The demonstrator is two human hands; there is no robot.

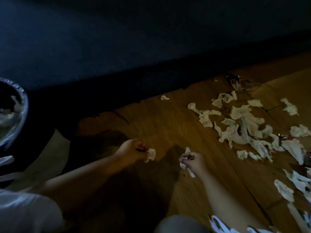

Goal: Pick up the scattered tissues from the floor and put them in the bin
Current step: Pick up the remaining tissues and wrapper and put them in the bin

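Clutching one tissue [151, 154] each, left hand [133, 149] and right hand [196, 163] hover.

Crumpled white tissues [240, 111] strewn at right; lined bin [25, 101] far left holds some

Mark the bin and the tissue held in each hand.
bin [25, 102]: head view, on its lined rim at far left.
left-hand tissue [151, 154]: head view, on the middle of the wad.
right-hand tissue [187, 150]: head view, on the tip sticking up.

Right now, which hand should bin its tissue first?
Left, probably: left hand grips a tissue and is nearer the bin; right hand, also holding one, is beside the floor pile.
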